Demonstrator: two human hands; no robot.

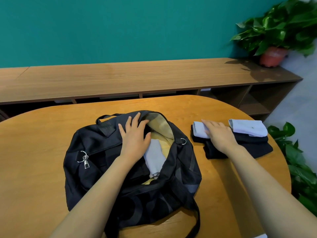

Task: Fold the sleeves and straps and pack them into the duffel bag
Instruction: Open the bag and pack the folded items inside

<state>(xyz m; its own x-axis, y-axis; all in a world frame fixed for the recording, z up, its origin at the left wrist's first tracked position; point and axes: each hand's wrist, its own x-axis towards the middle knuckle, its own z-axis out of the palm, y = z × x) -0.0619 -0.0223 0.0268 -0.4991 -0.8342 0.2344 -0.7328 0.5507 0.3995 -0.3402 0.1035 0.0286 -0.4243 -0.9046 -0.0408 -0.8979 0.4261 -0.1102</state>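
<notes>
Two bare forearms nearest, cut off by bottom edge. Between them, black duffel bag (96, 146) on wooden counter (34, 152), centre-left, unzipped, yellow lining showing. One shoulder strap (197, 220) looping off bag's near end, partly out of frame.

Left hand (135, 134) flat on bag's top panel beside opening; fingers (135, 117) spread and straight, gripping nothing.

Right hand (219, 134) resting on stack right of bag; fingers (208, 123) nearly straight, pressing down on pale folded piece (199, 129), not curled round it. Thumb hidden.

Pale folded pieces: three. One inside bag (154, 157), half covered by left wrist; one under right hand; one further right (248, 127), free.

Dark folded pieces (253, 145) under both outer pale ones: at least two, layers merging, exact count not readable. Sleeve or strap: cannot tell.

Metal rings on bag: two (183, 141), (82, 156); one zip pull hanging from left ring.

Plants: two. Potted one (281, 28) on low shelf (137, 78) along teal wall, blurred; other (301, 165) cut off at right edge.
</notes>
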